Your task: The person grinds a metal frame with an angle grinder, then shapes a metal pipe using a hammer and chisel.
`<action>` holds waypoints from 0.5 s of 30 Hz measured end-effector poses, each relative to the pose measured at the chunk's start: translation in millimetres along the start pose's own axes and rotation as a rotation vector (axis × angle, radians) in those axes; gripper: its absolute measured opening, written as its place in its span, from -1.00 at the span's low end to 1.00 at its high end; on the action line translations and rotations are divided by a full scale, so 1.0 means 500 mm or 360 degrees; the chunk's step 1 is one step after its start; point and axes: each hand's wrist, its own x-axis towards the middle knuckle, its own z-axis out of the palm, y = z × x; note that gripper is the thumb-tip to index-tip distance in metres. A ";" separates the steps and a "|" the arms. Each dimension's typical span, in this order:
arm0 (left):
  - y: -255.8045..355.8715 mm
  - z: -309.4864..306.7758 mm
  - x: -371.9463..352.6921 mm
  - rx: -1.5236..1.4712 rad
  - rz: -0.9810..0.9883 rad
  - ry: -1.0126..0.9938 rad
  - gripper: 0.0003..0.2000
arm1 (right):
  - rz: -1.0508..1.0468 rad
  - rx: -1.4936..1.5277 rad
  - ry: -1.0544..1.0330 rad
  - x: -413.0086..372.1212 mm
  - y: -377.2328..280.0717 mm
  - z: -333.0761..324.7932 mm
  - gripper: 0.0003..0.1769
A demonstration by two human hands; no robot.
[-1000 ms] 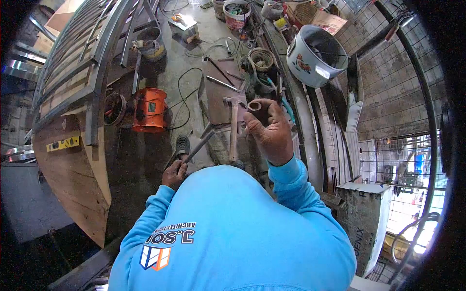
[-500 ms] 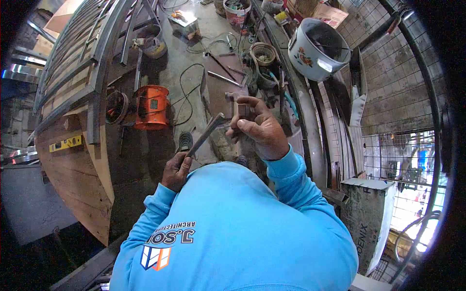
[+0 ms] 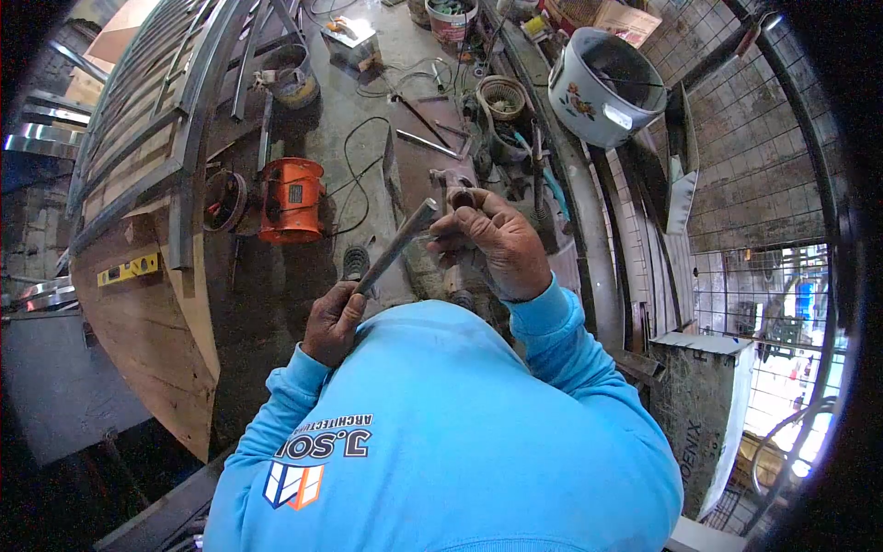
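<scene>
My left hand [image 3: 333, 324] is closed around the lower end of a straight grey metal bar [image 3: 397, 247], which slants up and to the right. My right hand [image 3: 497, 241] pinches a small dark brown piece [image 3: 463, 199] between thumb and fingers; its rounded end shows, and the fingers hide the rest. The bar's upper tip is right beside the fingers of my right hand. Beyond that hand, a hammer-like metal head [image 3: 440, 180] shows in part.
An orange drum-shaped blower [image 3: 292, 200] stands on the floor at left, near a wooden panel [image 3: 147, 331] bearing a yellow level [image 3: 129, 270]. Metal bars [image 3: 425, 143] and cables lie ahead. At right are a large white flowered pot [image 3: 602, 87] and a wire mesh wall [image 3: 736, 166].
The bar's tip has moved up and right, nearer my right hand. My right hand has turned the small brown piece, so its rounded end now shows.
</scene>
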 end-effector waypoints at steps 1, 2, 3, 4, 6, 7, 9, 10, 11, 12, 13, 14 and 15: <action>-0.005 0.001 -0.002 -0.0034 -0.0011 -0.0001 -0.72 | -0.0013 0.0010 -0.0010 0.001 0.003 -0.002 -0.53; -0.010 0.002 -0.003 -0.0068 -0.0021 -0.0003 -0.72 | -0.0025 0.0020 -0.0020 0.003 0.009 -0.006 -0.51; -0.012 0.002 -0.004 -0.0103 -0.0030 -0.0003 -0.72 | -0.0039 0.0030 -0.0031 0.004 0.012 -0.008 -0.50; -0.010 0.002 -0.005 -0.0059 -0.0029 0.0005 -0.71 | -0.0047 0.0009 -0.0022 0.003 0.012 -0.007 -0.49; 0.003 0.002 -0.006 0.0027 -0.0027 0.0024 -0.71 | -0.0061 -0.0033 -0.0007 -0.001 0.009 -0.002 -0.49; 0.004 0.001 -0.006 0.0035 -0.0029 0.0018 -0.71 | -0.0061 -0.0025 -0.0015 -0.001 0.009 -0.001 -0.49; 0.004 0.001 -0.010 0.0051 -0.0035 0.0009 -0.70 | -0.0057 -0.0012 -0.0036 -0.002 0.009 0.001 -0.50; 0.008 0.001 -0.012 0.0053 -0.0027 0.0008 -0.70 | -0.0054 0.0003 -0.0041 -0.001 0.011 0.002 -0.51; 0.013 0.002 -0.012 0.0056 -0.0018 0.0008 -0.70 | -0.0052 0.0018 -0.0047 0.001 0.014 0.001 -0.52; 0.016 0.001 -0.013 0.0059 -0.0007 0.0008 -0.69 | -0.0051 0.0033 -0.0053 0.003 0.016 0.001 -0.53; 0.011 0.001 -0.014 0.0056 0.0012 0.0016 -0.69 | -0.0058 0.0067 -0.0043 0.004 0.018 0.001 -0.54; 0.004 0.002 -0.016 0.0053 0.0032 0.0025 -0.70 | -0.0065 0.0101 -0.0033 0.003 0.021 0.002 -0.55; 0.001 0.002 -0.017 0.0050 0.0051 0.0033 -0.70 | -0.0070 0.0135 -0.0023 0.003 0.023 0.002 -0.56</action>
